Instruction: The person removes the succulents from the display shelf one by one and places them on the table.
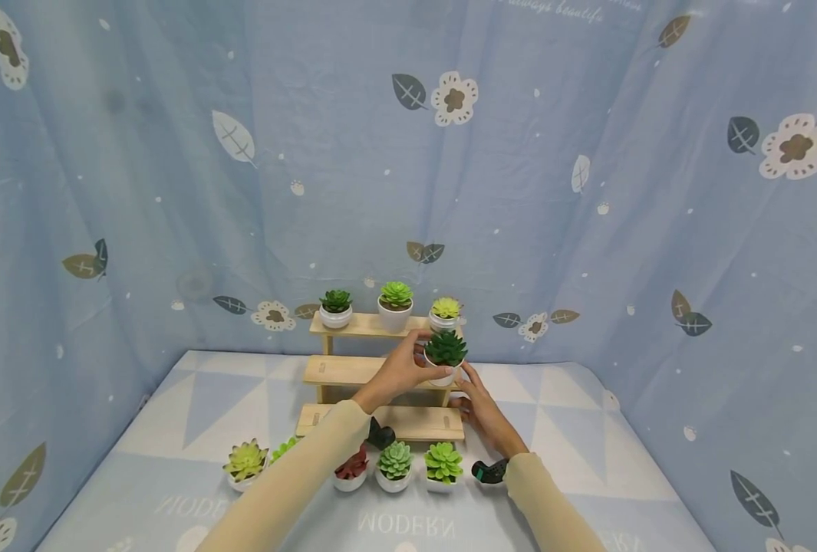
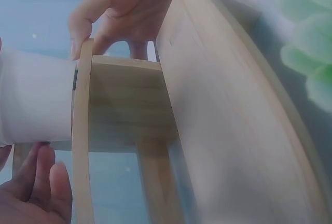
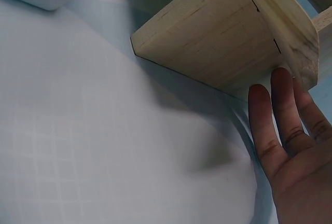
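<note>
Holding the dark green succulent [image 1: 446,349] at the right end of the middle shelf [image 1: 339,370]

The left hand [image 1: 403,366] has its grip closed around the white pot [image 1: 443,376] of this plant: the thumb lies across the front, the other fingers are at the left side. The leaves stand above the grip, upright and uncovered. In the left wrist view, the base of the pot is right at the shelf board; whether its full weight rests there, I cannot tell. The right hand [image 1: 489,418] grasps nothing; its fingers are extended at the right end of the wooden stand [image 1: 415,423]. Behind the plant, on the top shelf [image 1: 364,323], is a yellow-green succulent [image 1: 444,308]. Nearer to the person, other potted succulents [image 1: 394,462] stand in a row on the surface [image 1: 553,429].
</note>
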Motion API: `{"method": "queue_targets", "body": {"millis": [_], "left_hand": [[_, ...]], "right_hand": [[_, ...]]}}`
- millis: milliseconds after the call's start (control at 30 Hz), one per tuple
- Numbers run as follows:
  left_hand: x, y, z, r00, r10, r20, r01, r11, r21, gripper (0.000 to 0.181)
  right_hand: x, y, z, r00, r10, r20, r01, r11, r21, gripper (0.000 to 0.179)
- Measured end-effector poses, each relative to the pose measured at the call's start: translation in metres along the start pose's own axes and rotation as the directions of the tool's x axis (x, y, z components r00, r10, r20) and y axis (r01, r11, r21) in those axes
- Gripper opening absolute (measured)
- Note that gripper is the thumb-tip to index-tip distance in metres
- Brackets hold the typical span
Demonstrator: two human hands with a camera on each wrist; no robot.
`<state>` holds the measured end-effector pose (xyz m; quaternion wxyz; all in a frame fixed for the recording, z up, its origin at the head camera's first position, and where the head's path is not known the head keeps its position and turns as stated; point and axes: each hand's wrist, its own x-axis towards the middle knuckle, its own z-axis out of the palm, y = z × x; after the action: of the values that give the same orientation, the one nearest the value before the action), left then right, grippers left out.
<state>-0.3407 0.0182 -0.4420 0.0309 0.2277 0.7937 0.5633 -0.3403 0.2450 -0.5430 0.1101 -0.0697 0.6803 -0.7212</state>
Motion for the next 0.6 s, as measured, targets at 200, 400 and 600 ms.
{"method": "queue_targets", "body": {"millis": [200,400,600], "left_hand": [[0.003,0.0008,0.0013,1.0,0.01,0.01,-0.01,1.0,-0.003,0.085],[0.0026,0.0024,0.0016,1.0,0.009,0.01,-0.009,1.0,-0.005,0.085],[0.0016,0.0043,0.0024,1.0,0.008,0.003,-0.008,1.0,0.003,0.082]], "right_hand": [[0.0009,0.0005,0.0008,1.0,-0.015,0.014,0.015,1.0,-0.018,0.065],[-0.0002,-0.0007,0.0019,1.0,-0.014,0.018,0.015,1.0,-0.017,0.068],[-0.0012,-0.0004,0.001,1.0,-0.002,-0.002,0.002,1.0,-0.006,0.067]]}}
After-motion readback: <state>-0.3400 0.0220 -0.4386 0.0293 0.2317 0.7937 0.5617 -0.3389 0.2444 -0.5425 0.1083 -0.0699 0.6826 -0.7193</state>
